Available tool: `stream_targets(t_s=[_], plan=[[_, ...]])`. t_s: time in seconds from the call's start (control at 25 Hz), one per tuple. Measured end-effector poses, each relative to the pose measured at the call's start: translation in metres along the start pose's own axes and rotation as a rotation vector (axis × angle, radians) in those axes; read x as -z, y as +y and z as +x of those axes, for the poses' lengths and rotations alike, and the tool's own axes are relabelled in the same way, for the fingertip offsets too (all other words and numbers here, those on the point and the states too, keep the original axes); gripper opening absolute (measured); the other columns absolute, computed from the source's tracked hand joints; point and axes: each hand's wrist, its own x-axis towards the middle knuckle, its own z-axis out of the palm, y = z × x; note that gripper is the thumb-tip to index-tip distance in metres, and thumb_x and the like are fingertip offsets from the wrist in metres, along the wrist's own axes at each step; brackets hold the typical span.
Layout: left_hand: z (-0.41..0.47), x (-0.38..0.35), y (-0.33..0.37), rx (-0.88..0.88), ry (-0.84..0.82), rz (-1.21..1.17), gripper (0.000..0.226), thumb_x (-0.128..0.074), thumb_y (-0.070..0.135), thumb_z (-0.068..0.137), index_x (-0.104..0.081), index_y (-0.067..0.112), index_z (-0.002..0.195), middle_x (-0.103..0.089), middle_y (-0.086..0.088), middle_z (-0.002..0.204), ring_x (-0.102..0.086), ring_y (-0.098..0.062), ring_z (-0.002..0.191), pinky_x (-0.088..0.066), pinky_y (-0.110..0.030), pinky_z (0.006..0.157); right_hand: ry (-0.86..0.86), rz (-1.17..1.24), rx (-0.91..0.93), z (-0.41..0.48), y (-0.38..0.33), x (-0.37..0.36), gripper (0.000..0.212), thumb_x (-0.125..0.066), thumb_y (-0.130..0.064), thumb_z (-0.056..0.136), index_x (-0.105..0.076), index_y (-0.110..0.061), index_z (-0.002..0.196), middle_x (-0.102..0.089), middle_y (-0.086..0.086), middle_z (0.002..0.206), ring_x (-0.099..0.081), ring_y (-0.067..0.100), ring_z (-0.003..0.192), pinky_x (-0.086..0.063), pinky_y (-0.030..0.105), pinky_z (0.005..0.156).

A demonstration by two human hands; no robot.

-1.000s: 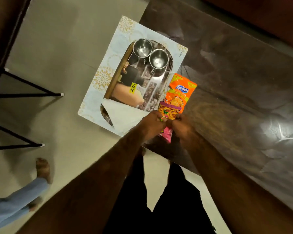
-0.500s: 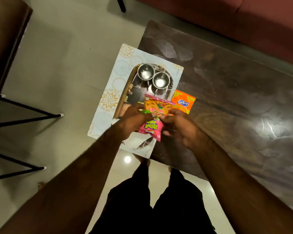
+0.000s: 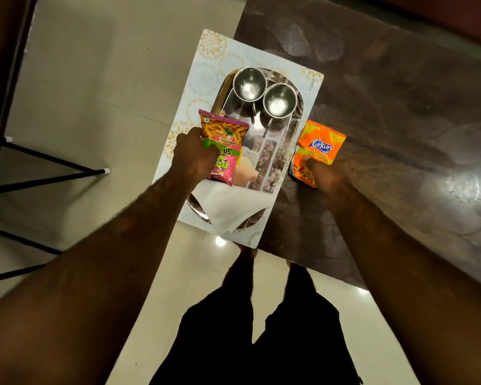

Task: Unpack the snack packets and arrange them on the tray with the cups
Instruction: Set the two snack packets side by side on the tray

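1. The left hand [image 3: 195,157] grips the pink packet [image 3: 225,145] by its 9 o'clock edge. The fingers are curled round that edge and hidden behind it, so only the back of the hand shows.
2. The pink packet sits over the 9 o'clock side of the tray [image 3: 261,129], its sealed top pointing to 12 o'clock. I cannot tell whether it touches the tray.
3. The right hand [image 3: 328,173] is on the 6 o'clock end of the orange packet [image 3: 320,148]. One digit lies flat on top of it and the rest are tucked under the hand. I cannot tell whether they pinch the packet or only press on it.
4. The orange packet lies on the dark table [image 3: 400,107], just beside the tray's 3 o'clock side and off the tray.
5. Two steel cups [image 3: 249,83] stand upright on the tray's 12 o'clock end. They sit close side by side, the second cup [image 3: 280,101] at 4 o'clock from the first.
6. A white napkin [image 3: 233,204] covers the tray's 6 o'clock end.
7. The tray rests on a pale patterned mat [image 3: 206,68]. The mat's 9 o'clock half juts out past the table edge over the floor [image 3: 95,79].
8. Black metal legs [image 3: 39,173] stand on the floor at 9 o'clock, well apart from the table.
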Motion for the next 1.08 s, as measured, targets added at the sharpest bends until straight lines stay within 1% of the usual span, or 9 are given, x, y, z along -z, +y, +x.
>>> stream_targets(t_s=[0.08,0.28,0.36,0.44,0.52,0.68,0.84,0.96,1.08], plan=[[0.002,-0.004,-0.004,-0.034,0.066,0.091,0.043,-0.062,0.030,0.091,-0.056,0.014,0.130,-0.052,-0.017,0.126,-0.060,-0.037,0.110,-0.053,-0.047,0.096,0.041,-0.015,0.023,0.012,-0.001,-0.008,0.062,-0.078,-0.030,0.096,-0.055,-0.006,0.148,-0.074,0.012,0.123,-0.078,0.009,0.110,-0.064,0.027,0.095],[0.005,-0.007,-0.011,-0.072,0.096,0.137,0.046,-0.062,0.034,0.090,-0.054,0.017,0.132,-0.050,-0.017,0.126,-0.059,-0.037,0.110,-0.051,-0.045,0.096,0.029,-0.059,-0.032,0.030,0.009,-0.011,0.067,-0.082,-0.023,0.091,-0.053,-0.009,0.150,-0.066,0.012,0.145,-0.067,0.029,0.131,-0.054,0.046,0.114],[0.003,-0.005,-0.011,-0.064,0.092,0.125,0.046,-0.061,0.034,0.091,-0.054,0.016,0.133,-0.049,-0.017,0.127,-0.059,-0.037,0.111,-0.051,-0.045,0.097,0.014,0.033,-0.030,0.023,0.011,-0.003,0.045,-0.078,-0.010,0.092,-0.065,-0.005,0.135,-0.079,0.008,0.115,-0.079,0.020,0.101,-0.064,0.041,0.093],[-0.001,-0.004,-0.009,-0.053,0.088,0.116,0.045,-0.061,0.034,0.092,-0.054,0.015,0.132,-0.048,-0.018,0.128,-0.058,-0.038,0.112,-0.050,-0.044,0.097,-0.015,0.136,-0.045,0.005,0.010,0.009,0.032,-0.075,-0.002,0.091,-0.068,-0.005,0.122,-0.075,-0.006,0.066,-0.069,0.001,0.049,-0.056,0.023,0.051],[-0.005,-0.002,-0.006,-0.042,0.076,0.106,0.047,-0.061,0.034,0.092,-0.053,0.014,0.134,-0.048,-0.019,0.130,-0.057,-0.039,0.114,-0.050,-0.045,0.098,-0.068,0.142,-0.070,-0.017,0.010,0.018,0.042,-0.076,-0.004,0.090,-0.065,0.000,0.131,-0.072,-0.002,0.069,-0.054,-0.003,0.032,-0.039,0.011,0.036],[-0.008,0.003,-0.004,-0.024,0.031,0.060,0.050,-0.061,0.034,0.092,-0.052,0.015,0.137,-0.049,-0.018,0.134,-0.059,-0.037,0.115,-0.053,-0.047,0.096,-0.167,0.149,-0.036,-0.056,0.006,0.004,0.051,-0.083,-0.008,0.085,-0.061,-0.010,0.131,-0.078,0.013,0.114,-0.069,0.006,0.059,-0.047,0.018,0.047],[-0.007,0.005,-0.007,0.007,-0.006,-0.115,0.046,-0.055,0.038,0.095,-0.052,0.017,0.136,-0.059,-0.012,0.131,-0.065,-0.023,0.100,-0.055,-0.033,0.080,-0.181,0.082,0.023,-0.066,-0.001,-0.034,0.062,-0.088,-0.016,0.085,-0.051,-0.016,0.136,-0.077,0.008,0.116,-0.068,0.009,0.067,-0.057,0.025,0.052],[-0.004,0.005,-0.008,0.017,-0.011,-0.159,0.051,-0.048,0.046,0.098,-0.049,0.017,0.140,-0.060,-0.008,0.133,-0.061,-0.020,0.103,-0.047,-0.030,0.082,-0.172,0.071,0.038,-0.065,0.000,-0.047,0.062,-0.088,-0.018,0.085,-0.049,-0.017,0.134,-0.074,0.011,0.123,-0.077,0.022,0.088,-0.068,0.048,0.081],[-0.001,0.007,-0.007,0.053,-0.055,-0.202,0.055,-0.050,0.048,0.096,-0.046,0.018,0.142,-0.059,-0.005,0.132,-0.060,-0.021,0.106,-0.048,-0.031,0.084,-0.078,-0.003,0.067,-0.061,0.002,-0.041,0.068,-0.086,-0.025,0.087,-0.048,-0.017,0.143,-0.065,0.009,0.140,-0.070,0.025,0.119,-0.062,0.046,0.099]])
